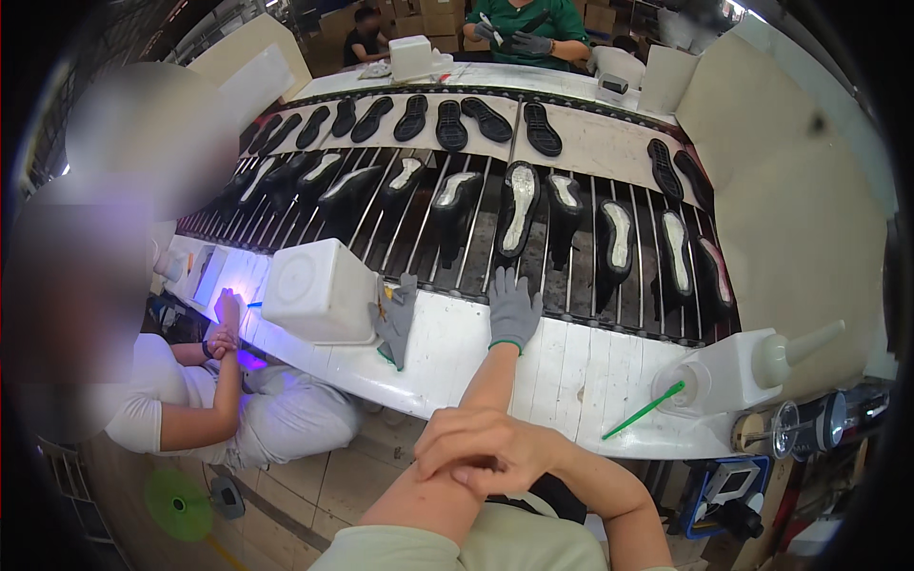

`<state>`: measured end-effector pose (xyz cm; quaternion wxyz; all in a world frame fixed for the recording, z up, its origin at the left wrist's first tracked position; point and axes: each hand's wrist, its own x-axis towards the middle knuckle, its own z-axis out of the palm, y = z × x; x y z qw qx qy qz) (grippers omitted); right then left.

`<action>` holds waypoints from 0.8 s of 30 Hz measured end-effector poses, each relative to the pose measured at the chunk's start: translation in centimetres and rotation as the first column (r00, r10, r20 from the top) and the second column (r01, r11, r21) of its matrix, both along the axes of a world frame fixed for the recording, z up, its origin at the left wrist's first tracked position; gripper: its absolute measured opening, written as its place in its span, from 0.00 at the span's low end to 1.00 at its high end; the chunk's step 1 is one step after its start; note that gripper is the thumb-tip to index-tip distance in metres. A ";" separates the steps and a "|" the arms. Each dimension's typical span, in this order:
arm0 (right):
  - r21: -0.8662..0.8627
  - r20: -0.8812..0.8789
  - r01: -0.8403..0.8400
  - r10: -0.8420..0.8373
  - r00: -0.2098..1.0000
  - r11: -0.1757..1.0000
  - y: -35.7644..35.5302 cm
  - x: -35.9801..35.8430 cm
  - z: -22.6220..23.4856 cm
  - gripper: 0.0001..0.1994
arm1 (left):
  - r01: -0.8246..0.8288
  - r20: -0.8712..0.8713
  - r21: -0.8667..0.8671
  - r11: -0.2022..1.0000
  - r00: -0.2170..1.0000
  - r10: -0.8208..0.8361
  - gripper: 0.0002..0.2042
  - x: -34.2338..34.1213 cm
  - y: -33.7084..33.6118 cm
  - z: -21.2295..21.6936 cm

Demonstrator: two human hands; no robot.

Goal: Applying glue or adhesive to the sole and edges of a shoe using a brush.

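My left hand (515, 309), in a grey knit glove with a green cuff, lies palm down with fingers spread at the table's conveyor-side edge. Its fingertips come close to the toe of a black shoe upper (520, 209) with a whitish underside, on the rollers. My bare right hand (490, 447) is curled over my left forearm (433, 500), near the elbow. An empty grey glove (397, 324) lies on the white table to the left of my gloved hand. Past the uppers, black soles (543, 130) are lined up on a pale belt.
A white plastic box (319, 290) stands on the table (457, 352) at left. At right are a white container (728, 371) and a green-handled brush (647, 409). A seated co-worker (190, 409) is close on my left; another in green (528, 33) stands across the conveyor.
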<state>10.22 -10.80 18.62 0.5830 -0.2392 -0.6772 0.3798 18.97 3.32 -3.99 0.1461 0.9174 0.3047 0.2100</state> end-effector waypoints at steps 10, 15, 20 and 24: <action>-0.049 0.145 0.035 -0.027 0.989 0.998 0.2 1.5 -2.6 0.12 | -0.029 0.055 0.013 0.999 0.998 0.028 0.23 -1.8 1.1 -0.6; 0.020 -0.064 -0.256 0.257 0.964 0.966 -0.3 -0.6 1.0 0.16 | -0.014 0.071 0.017 1.000 0.997 0.013 0.23 -0.7 0.2 -0.6; -0.007 0.297 0.044 -0.040 0.954 0.999 1.0 3.3 -3.8 0.12 | -0.023 0.052 -0.006 1.000 0.998 0.023 0.23 -0.6 -0.1 -0.6; -0.139 0.509 0.006 0.067 0.858 0.990 2.3 3.6 -2.9 0.10 | -0.041 -0.009 -0.008 0.999 0.999 0.041 0.23 -0.5 0.0 -0.1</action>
